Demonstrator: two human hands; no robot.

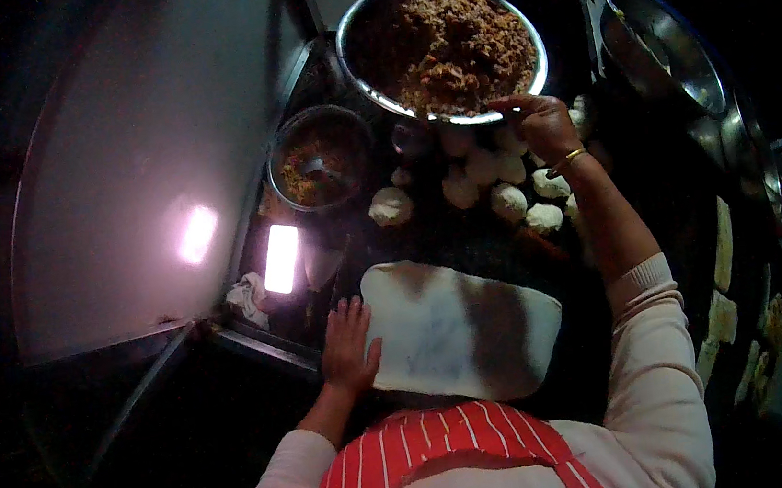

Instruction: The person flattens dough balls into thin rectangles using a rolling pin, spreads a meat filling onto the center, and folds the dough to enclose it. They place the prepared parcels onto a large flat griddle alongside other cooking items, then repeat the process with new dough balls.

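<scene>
A thin, rolled-out sheet of dough (437,333) lies on the dark worktop in front of me. My left hand (350,346) rests flat at its left edge, fingers extended, holding nothing that shows. My right hand (542,124) is at the near right rim of a large metal bowl (351,75), its fingers reaching over the rim. The bowl is heaped with a brown, crumbly filling (462,41). Whether my right fingers grip anything is not clear. Several balls of dough (508,202) lie between the bowl and the sheet, some in shadow.
A smaller bowl (272,174) with food and a utensil stands at the left. Near it are a lit lamp (281,258) and a crumpled cloth (250,300). An empty-looking metal basin (713,84) is at the upper right. Flat pieces of food (722,318) lie far right.
</scene>
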